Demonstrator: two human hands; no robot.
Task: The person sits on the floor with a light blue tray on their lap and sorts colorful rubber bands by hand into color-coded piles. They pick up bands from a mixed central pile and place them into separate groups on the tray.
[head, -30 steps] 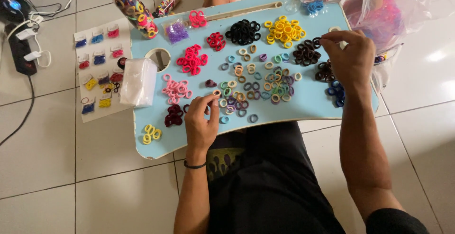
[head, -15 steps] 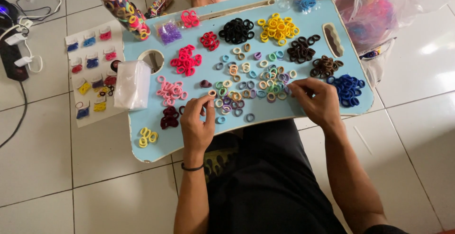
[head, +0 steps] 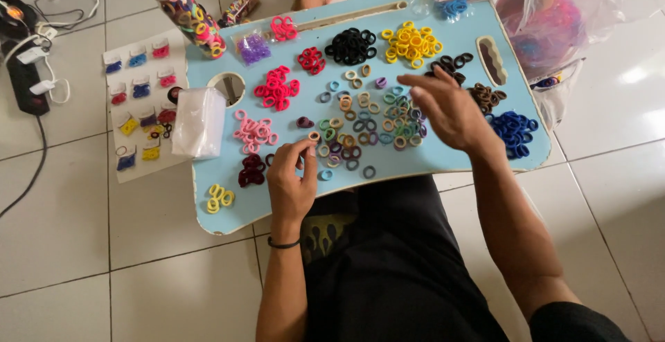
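Head view is looking straight down at a light blue lap tray sitting across the person's legs, covered in small hair ties. The left hand is pinching one tan tie between thumb and fingertip, just at the near edge of the mixed pile in the middle of the tray. The right hand is hovering over the pile's 3 o'clock side with fingers spread and loose, and it's gripping nothing that I can see; a tie tucked under the palm would be hidden.

Around the mixed pile, ties are lying in single-colour clusters, which looks like sorting by colour: black ties at 12 o'clock, yellow ties at about 1, blue ties at 3, red ties at 10, pink ties at 9, and a dark maroon bunch at 8. Keeping the unsorted lot in the centre puts every cluster within easy reach of either hand, I'd guess.

Off the tray at 9 o'clock, a card sheet with small packed ties is lying on the tiled floor. A tube stuffed with ties is leaning at 11, and a plastic bag is sitting at 2.
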